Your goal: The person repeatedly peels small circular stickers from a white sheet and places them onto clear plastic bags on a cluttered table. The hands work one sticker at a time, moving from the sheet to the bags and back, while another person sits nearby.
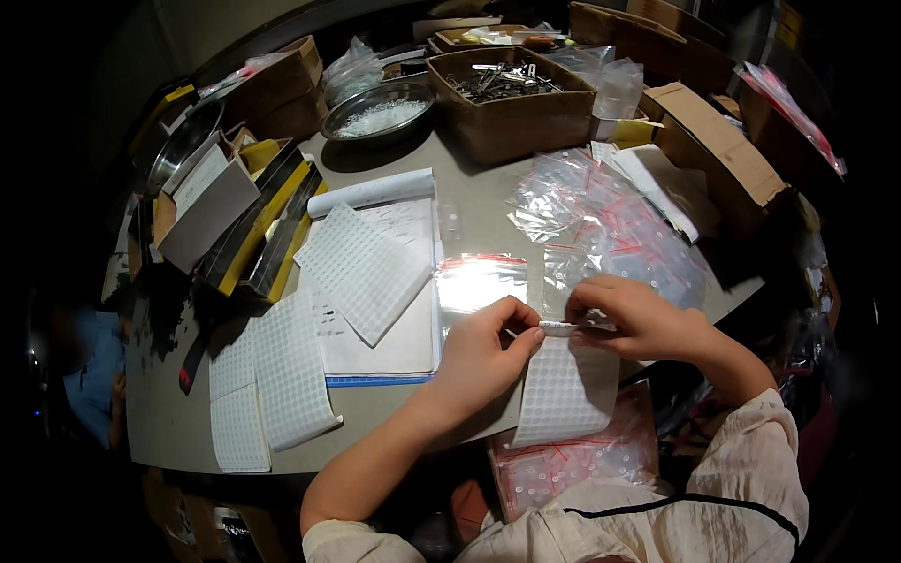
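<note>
A white sheet of small round stickers (569,389) hangs over the table's front edge, its upper end bent or rolled. My left hand (483,355) pinches that end at its left corner between thumb and fingers. At the right corner my right hand (643,317) has its fingers curled onto the same end, gripping it. Just beyond my left hand lies a stack of clear zip bags (481,280) with red strips. Past my right hand spreads a loose pile of clear bags (648,263), several bearing small round white stickers.
More sticker sheets (366,272) lie on a pad of paper at left; others (291,366) hang near the front edge. Black-and-yellow boxes (253,230) stand beyond. At the back are a metal bowl (380,111) and a bin of metal parts (511,127). Stickered bags (572,469) fill a box below.
</note>
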